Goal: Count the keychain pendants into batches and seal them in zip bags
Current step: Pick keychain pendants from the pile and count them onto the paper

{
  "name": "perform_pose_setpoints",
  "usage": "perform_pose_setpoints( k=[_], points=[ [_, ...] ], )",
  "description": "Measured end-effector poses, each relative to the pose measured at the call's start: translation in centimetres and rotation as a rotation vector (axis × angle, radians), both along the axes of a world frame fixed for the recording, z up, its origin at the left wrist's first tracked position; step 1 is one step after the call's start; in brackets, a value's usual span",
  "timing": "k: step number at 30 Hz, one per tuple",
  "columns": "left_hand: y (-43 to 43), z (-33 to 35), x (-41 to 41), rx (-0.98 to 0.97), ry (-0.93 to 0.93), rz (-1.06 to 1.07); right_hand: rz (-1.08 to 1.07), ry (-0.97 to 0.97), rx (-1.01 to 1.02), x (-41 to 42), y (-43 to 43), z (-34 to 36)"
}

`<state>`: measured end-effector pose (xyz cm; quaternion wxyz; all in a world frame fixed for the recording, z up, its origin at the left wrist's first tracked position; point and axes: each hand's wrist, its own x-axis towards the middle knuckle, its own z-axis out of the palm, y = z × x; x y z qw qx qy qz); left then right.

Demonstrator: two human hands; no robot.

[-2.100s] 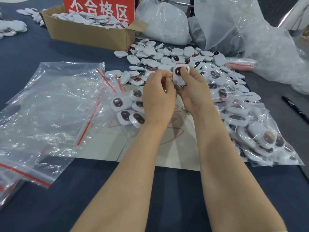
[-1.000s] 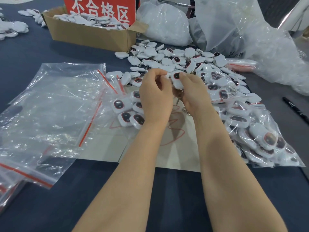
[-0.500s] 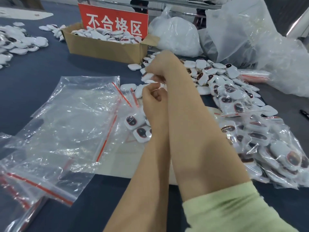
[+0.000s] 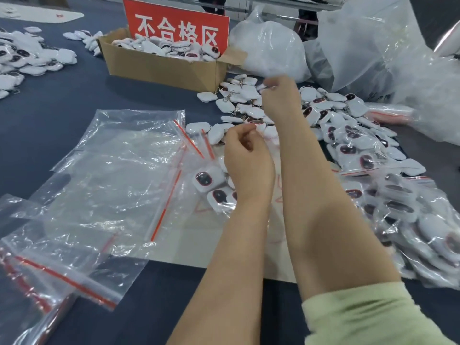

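A heap of loose white keychain pendants with dark, red-rimmed faces lies at the table's far middle. My right hand reaches over the heap and pinches a white pendant at its far edge. My left hand hovers nearer me with curled fingers; whether it holds anything is hidden. Below it, a few counted pendants rest on a pale paper sheet. Empty clear zip bags with red seal strips are spread out on the left. Filled zip bags are stacked on the right.
A cardboard box of pendants with a red sign stands at the back. Large plastic sacks crowd the back right. More pendants lie far left. More zip bags lie at the near left.
Both hands held one pendant together over the paper. My right hand has since left it and stretched out to the far heap, while my left hand stayed over the counted group.
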<state>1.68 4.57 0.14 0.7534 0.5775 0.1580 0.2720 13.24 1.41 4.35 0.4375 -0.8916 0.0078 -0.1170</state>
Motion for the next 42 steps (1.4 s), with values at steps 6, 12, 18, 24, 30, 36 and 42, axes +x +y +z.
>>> perform_pose_setpoints(
  k=[6, 12, 18, 24, 30, 36, 42],
  points=[
    [0.0, 0.0, -0.3, 0.071, 0.005, 0.007, -0.045, 0.186, -0.388, -1.6, -2.3, -3.9],
    [-0.2, -0.1, -0.5, 0.117, 0.028, -0.016, -0.003, 0.278, -0.469, -1.9, -3.0, -4.4],
    [-0.6, 0.1, -0.7, 0.190, 0.028, -0.023, -0.133, 0.261, -0.392, -1.5, -1.7, -5.8],
    [-0.6, 0.1, -0.7, 0.225, 0.042, -0.022, -0.208, 0.284, -0.278, -1.1, -0.1, -5.4],
    [-1.3, -0.2, -0.8, 0.343, 0.036, -0.061, -0.151, 0.110, -0.088, -1.7, -2.4, -4.6],
    [-2.4, -0.8, -1.0, 0.609, 0.055, -0.204, -0.219, -0.074, 0.703, -4.6, -5.6, -4.0],
    [-2.6, -1.4, -1.0, 0.847, 0.149, -0.279, -0.127, 0.100, 1.057, -6.6, -7.6, -5.7]
  ],
)
